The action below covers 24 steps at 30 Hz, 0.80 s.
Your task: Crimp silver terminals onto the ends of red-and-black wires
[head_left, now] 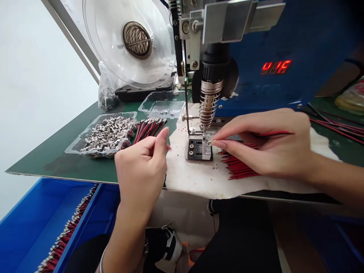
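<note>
My right hand [273,148] is closed, thumb and forefinger pinched at the small metal fixture [206,149] under the machine's spring-wrapped tip [210,104]. A red-and-black wire [274,133] runs back through its palm; the pinched end is a tiny metallic piece, mostly hidden by the fingertips. Beneath this hand lies a bundle of red and black wires [239,165] on a whitish ribbed cloth [196,182]. My left hand [140,167] is closed, thumb up, left of the fixture and near a pile of wires with metal ends [149,128]. Whatever its fingers hold is hidden.
A clear tray [74,146] full of metal connectors stands on the green table [36,161]. Behind it are another clear tray [162,99], a plastic bag [106,96] and a large clear reel [108,41]. The blue machine [287,34] rises behind; a blue bin [36,204] sits lower left.
</note>
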{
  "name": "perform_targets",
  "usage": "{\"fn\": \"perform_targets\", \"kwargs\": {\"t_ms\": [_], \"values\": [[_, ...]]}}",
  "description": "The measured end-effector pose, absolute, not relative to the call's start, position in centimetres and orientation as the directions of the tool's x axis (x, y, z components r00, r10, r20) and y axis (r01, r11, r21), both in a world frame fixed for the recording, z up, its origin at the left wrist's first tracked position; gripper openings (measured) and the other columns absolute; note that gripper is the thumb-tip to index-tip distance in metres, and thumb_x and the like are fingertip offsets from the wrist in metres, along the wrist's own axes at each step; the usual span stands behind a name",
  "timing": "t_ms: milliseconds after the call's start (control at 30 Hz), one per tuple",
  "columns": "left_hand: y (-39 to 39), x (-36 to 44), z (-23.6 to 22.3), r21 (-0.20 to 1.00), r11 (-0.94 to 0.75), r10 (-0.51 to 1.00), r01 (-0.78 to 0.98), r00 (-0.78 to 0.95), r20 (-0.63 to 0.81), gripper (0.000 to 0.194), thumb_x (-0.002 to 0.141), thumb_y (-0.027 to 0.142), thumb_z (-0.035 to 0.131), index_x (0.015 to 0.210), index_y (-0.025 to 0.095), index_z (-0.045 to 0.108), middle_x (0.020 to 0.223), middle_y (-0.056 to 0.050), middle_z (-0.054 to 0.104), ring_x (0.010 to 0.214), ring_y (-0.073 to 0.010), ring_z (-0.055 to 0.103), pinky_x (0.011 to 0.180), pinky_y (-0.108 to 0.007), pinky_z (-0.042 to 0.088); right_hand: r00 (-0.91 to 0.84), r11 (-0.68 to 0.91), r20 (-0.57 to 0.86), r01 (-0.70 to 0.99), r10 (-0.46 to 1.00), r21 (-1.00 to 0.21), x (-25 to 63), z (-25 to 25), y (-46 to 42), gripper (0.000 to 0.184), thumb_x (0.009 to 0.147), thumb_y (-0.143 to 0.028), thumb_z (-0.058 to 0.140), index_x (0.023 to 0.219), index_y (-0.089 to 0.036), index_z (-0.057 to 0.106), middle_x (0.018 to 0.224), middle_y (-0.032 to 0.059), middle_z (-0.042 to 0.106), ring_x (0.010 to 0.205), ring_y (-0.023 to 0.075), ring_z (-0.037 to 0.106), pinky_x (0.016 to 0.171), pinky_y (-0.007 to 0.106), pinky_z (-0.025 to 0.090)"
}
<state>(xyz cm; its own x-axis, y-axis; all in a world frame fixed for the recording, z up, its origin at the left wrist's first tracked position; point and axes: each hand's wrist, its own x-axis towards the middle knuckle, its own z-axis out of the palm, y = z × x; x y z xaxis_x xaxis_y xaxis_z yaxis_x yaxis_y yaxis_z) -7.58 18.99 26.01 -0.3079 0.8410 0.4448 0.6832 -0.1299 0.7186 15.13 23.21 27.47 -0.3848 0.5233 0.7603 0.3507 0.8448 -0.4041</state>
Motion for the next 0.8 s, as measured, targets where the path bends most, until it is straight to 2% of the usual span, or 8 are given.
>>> {"fn": "perform_targets", "kwargs": {"t_ms": [67, 133, 233, 333, 467, 567, 667, 800], "values": [[18.7, -7.9, 26.2, 0.706, -0.162, 0.842, 0.690, -0.276, 0.463, 0.020, 0.102, 0.037, 0.078, 0.114, 0.023, 0.088, 0.092, -0.002, 0.084, 0.055, -0.0131, 0.052, 0.059, -0.031, 0.045, -0.379, 0.846, 0.765, 0.348, 0.520, -0.404, 15.1, 27.5, 23.2, 0.019, 0.089, -0.009, 0.082, 0.080, -0.025, 0.082, 0.068, -0.0037, 0.077, 0.042, 0.0068, 0.040, 0.039, 0.028, 0.033], [18.0, -8.1, 26.4, 0.710, -0.165, 0.830, 0.684, -0.292, 0.474, 0.042, 0.101, 0.034, 0.081, 0.142, 0.027, 0.079, 0.117, -0.003, 0.086, 0.061, -0.0129, 0.057, 0.067, -0.031, 0.051, -0.377, 0.856, 0.777, 0.341, 0.503, -0.389, 15.2, 27.5, 23.2, 0.019, 0.089, -0.008, 0.082, 0.080, -0.025, 0.081, 0.069, -0.0038, 0.078, 0.043, 0.0073, 0.045, 0.039, 0.028, 0.036], [16.2, -8.1, 26.2, 0.724, -0.107, 0.775, 0.681, -0.399, 0.490, 0.018, 0.107, 0.037, 0.073, 0.105, 0.025, 0.085, 0.078, 0.001, 0.080, 0.056, -0.0128, 0.055, 0.063, -0.030, 0.047, -0.399, 0.863, 0.778, 0.358, 0.486, -0.356, 15.3, 27.2, 23.2, 0.019, 0.092, -0.009, 0.080, 0.083, -0.026, 0.082, 0.074, -0.0029, 0.081, 0.046, 0.0092, 0.055, 0.041, 0.028, 0.040], [13.6, -8.6, 24.5, 0.760, -0.057, 0.807, 0.647, -0.419, 0.416, 0.061, 0.111, 0.042, 0.061, 0.054, 0.022, 0.063, 0.050, 0.000, 0.055, 0.047, -0.0121, 0.045, 0.055, -0.030, 0.037, -0.420, 0.892, 0.801, 0.341, 0.427, -0.297, 15.4, 27.0, 23.3, 0.014, 0.094, -0.012, 0.081, 0.086, -0.024, 0.082, 0.081, -0.0010, 0.084, 0.058, 0.0116, 0.071, 0.044, 0.025, 0.047], [10.9, -9.8, 20.6, 0.887, 0.070, 0.941, 0.456, -0.324, 0.093, 0.067, 0.095, 0.075, 0.072, 0.058, 0.019, 0.064, 0.056, -0.003, 0.057, 0.051, -0.0136, 0.041, 0.051, -0.029, 0.029, -0.422, 0.892, 0.801, 0.347, 0.423, -0.289, 15.3, 27.0, 23.3, 0.017, 0.095, -0.010, 0.080, 0.085, -0.024, 0.080, 0.084, -0.0004, 0.085, 0.065, 0.0127, 0.076, 0.047, 0.023, 0.051], [10.3, -9.6, 18.6, 0.911, 0.170, 0.927, 0.376, -0.375, -0.018, 0.056, 0.089, 0.070, 0.082, 0.071, 0.018, 0.072, 0.056, -0.002, 0.055, 0.056, -0.0156, 0.047, 0.054, -0.026, 0.036, -0.428, 0.897, 0.802, 0.338, 0.417, -0.286, 15.3, 27.1, 23.4, 0.016, 0.094, -0.010, 0.080, 0.086, -0.024, 0.081, 0.083, -0.0008, 0.085, 0.062, 0.0122, 0.073, 0.046, 0.024, 0.050], [11.0, -8.5, 18.2, 0.965, 0.193, 0.941, 0.175, -0.311, -0.132, 0.052, 0.091, 0.068, 0.082, 0.096, 0.017, 0.075, 0.066, -0.006, 0.073, 0.051, -0.0133, 0.043, 0.053, -0.025, 0.036, -0.428, 0.899, 0.804, 0.335, 0.413, -0.283, 15.3, 27.1, 23.4, 0.016, 0.093, -0.009, 0.081, 0.085, -0.024, 0.080, 0.079, -0.0018, 0.083, 0.054, 0.0097, 0.066, 0.044, 0.024, 0.045], [12.4, -7.4, 19.0, 0.958, 0.287, 0.954, 0.008, -0.088, -0.285, 0.065, 0.100, 0.070, 0.069, 0.064, 0.017, 0.062, 0.060, -0.015, 0.072, 0.044, -0.0104, 0.036, 0.049, -0.027, 0.026, -0.440, 0.907, 0.811, 0.344, 0.385, -0.244, 15.4, 27.0, 23.4, 0.015, 0.094, -0.011, 0.081, 0.086, -0.024, 0.080, 0.079, -0.0035, 0.083, 0.045, 0.0056, 0.051, 0.041, 0.024, 0.038]]}}
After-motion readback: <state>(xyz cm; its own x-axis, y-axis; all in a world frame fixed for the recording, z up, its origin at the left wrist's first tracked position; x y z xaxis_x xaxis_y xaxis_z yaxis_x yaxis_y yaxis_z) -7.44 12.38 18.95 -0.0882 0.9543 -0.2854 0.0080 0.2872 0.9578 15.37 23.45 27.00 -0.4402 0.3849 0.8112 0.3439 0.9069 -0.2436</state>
